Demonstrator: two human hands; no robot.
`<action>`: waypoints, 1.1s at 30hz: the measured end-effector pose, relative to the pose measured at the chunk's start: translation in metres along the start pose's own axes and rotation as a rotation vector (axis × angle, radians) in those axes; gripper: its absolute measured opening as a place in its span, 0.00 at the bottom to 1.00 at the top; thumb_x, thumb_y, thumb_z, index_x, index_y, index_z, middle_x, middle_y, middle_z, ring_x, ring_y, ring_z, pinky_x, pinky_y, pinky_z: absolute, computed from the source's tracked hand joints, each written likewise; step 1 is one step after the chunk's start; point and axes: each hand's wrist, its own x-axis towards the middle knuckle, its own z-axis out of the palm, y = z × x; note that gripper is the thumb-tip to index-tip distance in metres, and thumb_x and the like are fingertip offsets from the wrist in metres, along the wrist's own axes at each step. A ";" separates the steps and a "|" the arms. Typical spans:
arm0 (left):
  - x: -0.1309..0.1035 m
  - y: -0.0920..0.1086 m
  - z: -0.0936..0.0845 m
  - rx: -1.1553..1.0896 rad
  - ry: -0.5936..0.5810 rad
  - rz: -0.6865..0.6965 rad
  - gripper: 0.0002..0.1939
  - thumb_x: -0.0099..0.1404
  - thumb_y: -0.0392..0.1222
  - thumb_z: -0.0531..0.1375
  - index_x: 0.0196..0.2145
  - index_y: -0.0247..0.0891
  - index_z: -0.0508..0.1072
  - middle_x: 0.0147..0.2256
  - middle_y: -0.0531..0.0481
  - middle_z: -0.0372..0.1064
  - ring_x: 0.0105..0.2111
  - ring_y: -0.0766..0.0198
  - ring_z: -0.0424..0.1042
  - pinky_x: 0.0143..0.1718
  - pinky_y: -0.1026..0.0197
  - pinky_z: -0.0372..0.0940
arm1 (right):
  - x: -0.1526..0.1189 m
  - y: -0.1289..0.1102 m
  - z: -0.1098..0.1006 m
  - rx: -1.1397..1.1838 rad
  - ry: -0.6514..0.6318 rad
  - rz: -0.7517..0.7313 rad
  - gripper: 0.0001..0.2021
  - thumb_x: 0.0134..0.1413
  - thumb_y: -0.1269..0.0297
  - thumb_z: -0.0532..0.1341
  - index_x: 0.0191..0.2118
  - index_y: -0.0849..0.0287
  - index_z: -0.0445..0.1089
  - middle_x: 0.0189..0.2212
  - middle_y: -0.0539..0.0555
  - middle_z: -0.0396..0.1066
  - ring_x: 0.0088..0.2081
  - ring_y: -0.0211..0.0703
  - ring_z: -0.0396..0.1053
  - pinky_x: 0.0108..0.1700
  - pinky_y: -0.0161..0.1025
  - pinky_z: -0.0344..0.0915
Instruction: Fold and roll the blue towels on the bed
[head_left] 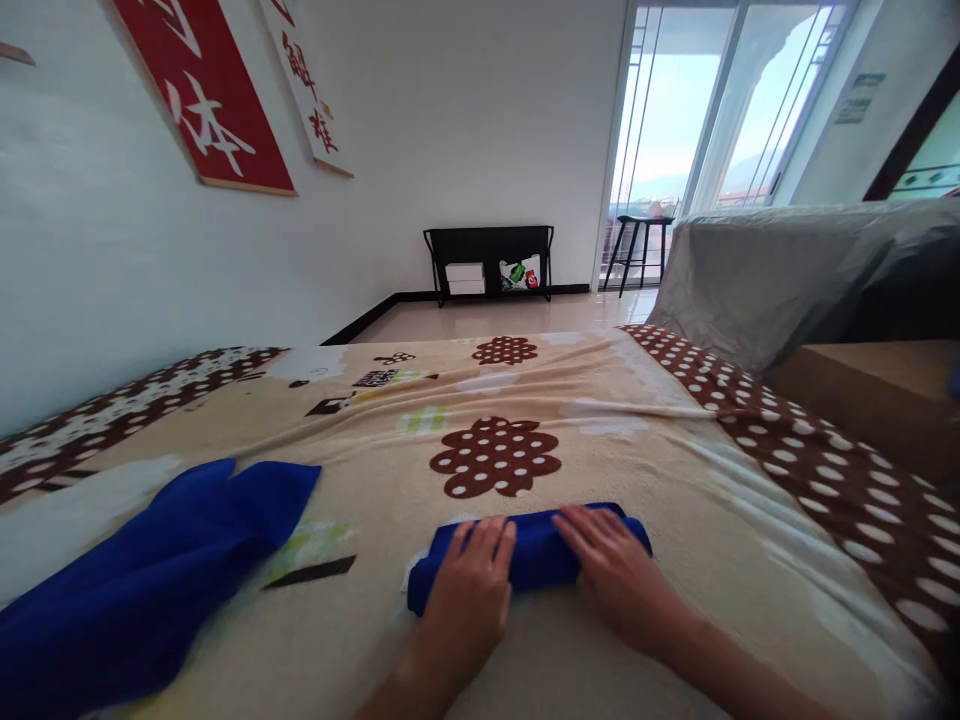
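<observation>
A rolled blue cloth (541, 553) lies crosswise on the patterned blanket (360, 640), just in front of a brown dotted flower print. My left hand (474, 580) rests over the left part of the roll, its fingers close together and curved onto the top. Over the right part lies my right hand (611, 560), fingers curved across the fabric in the same way. Both thumbs are mostly hidden. Apart from the roll, a second blue cloth (172, 570) is spread loosely with soft folds at the left.
The blanket has a brown dotted border (832, 480) at the right. Beyond it stand a cardboard box (885, 375) and furniture under a grey cover (757, 270). A black rack (487, 245) and a black stool (641, 225) are at the back. A white wall is at the left.
</observation>
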 end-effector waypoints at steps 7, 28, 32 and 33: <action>-0.013 -0.044 0.024 -0.161 -0.055 0.008 0.35 0.69 0.61 0.49 0.67 0.43 0.50 0.66 0.44 0.53 0.64 0.51 0.57 0.61 0.43 0.57 | -0.013 0.049 0.009 0.150 -0.082 0.064 0.36 0.59 0.44 0.57 0.67 0.55 0.53 0.67 0.60 0.52 0.66 0.53 0.52 0.66 0.56 0.48; 0.019 -0.039 -0.003 -0.006 0.024 -0.076 0.27 0.59 0.28 0.48 0.55 0.31 0.68 0.46 0.35 0.72 0.48 0.48 0.70 0.54 0.40 0.58 | 0.029 0.045 -0.012 0.092 0.034 0.071 0.23 0.52 0.75 0.51 0.53 0.61 0.70 0.48 0.62 0.74 0.50 0.51 0.69 0.58 0.54 0.56; 0.039 -0.020 0.006 -0.053 0.008 0.082 0.31 0.62 0.32 0.50 0.63 0.33 0.59 0.62 0.39 0.60 0.62 0.54 0.58 0.62 0.50 0.52 | 0.049 0.015 0.001 0.106 0.001 -0.057 0.33 0.52 0.73 0.52 0.66 0.61 0.56 0.64 0.58 0.58 0.65 0.47 0.53 0.65 0.49 0.48; 0.036 -0.022 0.009 -0.064 0.005 0.112 0.32 0.64 0.35 0.50 0.65 0.36 0.55 0.65 0.41 0.56 0.64 0.55 0.55 0.63 0.51 0.51 | 0.046 0.015 0.005 0.113 -0.018 -0.091 0.34 0.53 0.71 0.53 0.67 0.61 0.52 0.66 0.57 0.53 0.67 0.46 0.49 0.66 0.49 0.46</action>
